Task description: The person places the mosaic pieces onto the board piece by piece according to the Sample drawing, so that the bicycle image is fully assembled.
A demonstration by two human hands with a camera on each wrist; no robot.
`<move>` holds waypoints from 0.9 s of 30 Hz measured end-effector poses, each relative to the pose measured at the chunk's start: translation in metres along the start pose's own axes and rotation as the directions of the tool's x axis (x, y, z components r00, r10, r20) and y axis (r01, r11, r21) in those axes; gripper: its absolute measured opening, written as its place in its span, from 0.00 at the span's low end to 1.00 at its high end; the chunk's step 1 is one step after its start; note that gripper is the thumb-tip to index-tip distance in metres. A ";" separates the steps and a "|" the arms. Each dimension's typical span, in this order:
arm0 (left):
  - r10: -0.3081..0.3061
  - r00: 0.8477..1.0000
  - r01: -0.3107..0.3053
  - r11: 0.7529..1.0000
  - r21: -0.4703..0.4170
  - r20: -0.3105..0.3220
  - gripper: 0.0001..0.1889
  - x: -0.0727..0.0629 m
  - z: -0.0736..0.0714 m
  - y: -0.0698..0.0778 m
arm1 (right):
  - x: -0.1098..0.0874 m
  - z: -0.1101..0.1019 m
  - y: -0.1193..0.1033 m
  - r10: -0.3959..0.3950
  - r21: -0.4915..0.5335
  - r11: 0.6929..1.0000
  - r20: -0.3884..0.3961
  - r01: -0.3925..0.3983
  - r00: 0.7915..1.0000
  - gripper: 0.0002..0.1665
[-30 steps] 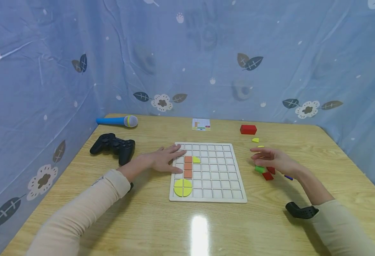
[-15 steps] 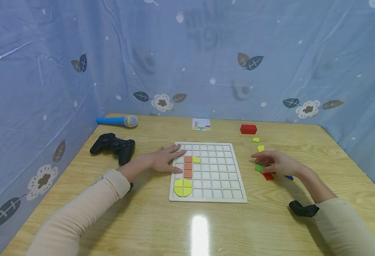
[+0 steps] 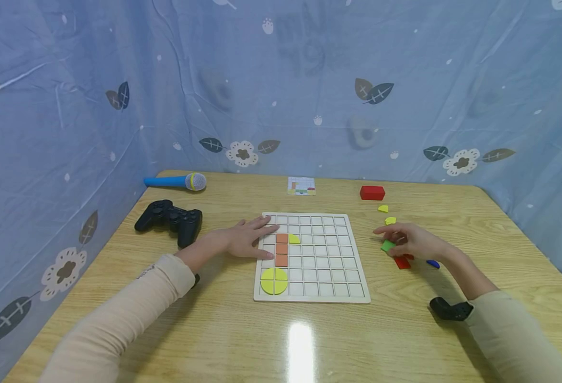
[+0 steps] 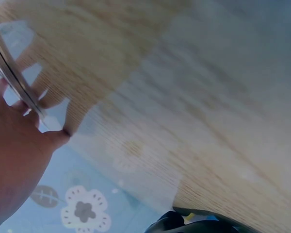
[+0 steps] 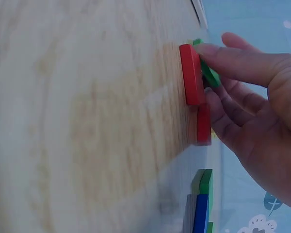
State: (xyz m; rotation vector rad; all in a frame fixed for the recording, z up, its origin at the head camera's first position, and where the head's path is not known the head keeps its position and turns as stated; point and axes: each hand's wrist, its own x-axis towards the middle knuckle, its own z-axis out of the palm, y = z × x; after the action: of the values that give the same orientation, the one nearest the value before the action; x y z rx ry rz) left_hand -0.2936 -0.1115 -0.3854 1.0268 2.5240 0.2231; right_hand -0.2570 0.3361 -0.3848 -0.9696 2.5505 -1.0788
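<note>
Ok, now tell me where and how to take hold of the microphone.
I'd take the microphone round the middle of its slim blue handle, coming down from above. It lies on its side, with the wider, rounded head to the right. The black game controller sits on its near side, so a low approach from the front looks more awkward.

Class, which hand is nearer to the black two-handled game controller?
Left. The left hand lies to the right of the controller, partly on the white gridded board; the right hand is farther right, beyond the board.
</note>
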 end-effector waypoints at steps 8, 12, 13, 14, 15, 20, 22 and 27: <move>-0.002 1.000 0.002 1.000 -0.003 0.003 0.45 -0.001 0.000 0.000 | 0.002 -0.001 -0.005 0.202 0.014 0.979 -0.066 -0.201 0.977 0.24; -0.001 1.000 0.001 1.000 -0.007 0.006 0.44 0.000 0.000 -0.001 | 0.005 0.001 -0.009 0.228 0.003 0.973 -0.145 -0.230 0.963 0.22; 0.002 1.000 -0.002 1.000 -0.007 0.005 0.44 0.000 0.000 0.000 | 0.005 0.001 -0.011 0.232 0.016 0.972 -0.155 -0.232 0.960 0.22; 0.000 1.000 0.000 1.000 -0.006 0.006 0.44 0.000 0.000 0.000 | 0.006 0.002 -0.013 0.238 0.033 0.971 -0.160 -0.235 0.958 0.22; -0.001 1.000 0.001 1.000 -0.005 0.006 0.44 0.000 0.000 0.000 | 0.006 0.002 -0.015 0.245 0.054 0.969 -0.162 -0.240 0.956 0.23; -0.006 1.000 0.006 1.000 -0.004 0.006 0.45 -0.001 0.000 0.001 | 0.012 0.008 -0.030 0.293 0.166 0.948 -0.130 -0.270 0.947 0.26; -0.007 1.000 0.007 1.000 -0.006 0.006 0.44 -0.001 -0.001 0.002 | 0.015 0.012 -0.035 0.319 0.213 0.932 -0.096 -0.294 0.943 0.26; -0.004 1.000 0.004 1.000 -0.004 0.004 0.44 -0.001 -0.001 0.003 | 0.025 0.028 -0.046 0.333 0.318 0.894 -0.003 -0.315 0.943 0.25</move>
State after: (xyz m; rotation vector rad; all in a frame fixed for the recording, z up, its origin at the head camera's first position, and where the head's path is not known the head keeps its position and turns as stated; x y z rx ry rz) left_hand -0.2918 -0.1104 -0.3830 1.0201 2.5204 0.2243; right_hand -0.2415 0.2804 -0.3712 -0.4192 2.3640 -1.3635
